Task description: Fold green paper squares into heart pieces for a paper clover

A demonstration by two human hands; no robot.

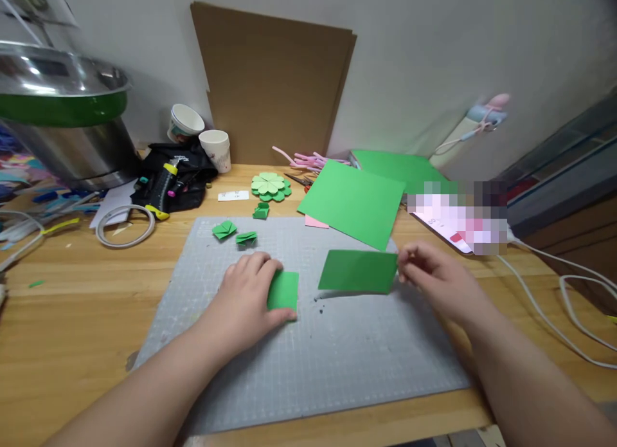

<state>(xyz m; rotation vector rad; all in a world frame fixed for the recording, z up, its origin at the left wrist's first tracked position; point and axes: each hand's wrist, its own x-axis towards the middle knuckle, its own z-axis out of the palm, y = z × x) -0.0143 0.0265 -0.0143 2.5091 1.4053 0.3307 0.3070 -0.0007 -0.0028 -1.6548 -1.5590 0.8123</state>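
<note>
On the grey cutting mat (366, 350), my left hand (245, 299) lies over a small green paper square (284, 291). Its thumb is at the near edge and its fingers curl at the far side, covering the left part. My right hand (429, 276) pinches the right edge of a green paper rectangle (359, 271), which tilts up a little above the mat. Beyond my left hand lie small folded green paper pieces: one (224, 229), another (247, 238) beside it, and a third (261, 210) at the mat's far edge.
A green paper flower (270, 186) and large green sheet (354, 202) lie behind the mat. Scissors (299, 180) and pink stems (313, 161) are near the cardboard (274, 87). Left are a glue gun (164, 190), tape roll (125, 226), paper cup (216, 150) and metal pot (67, 138).
</note>
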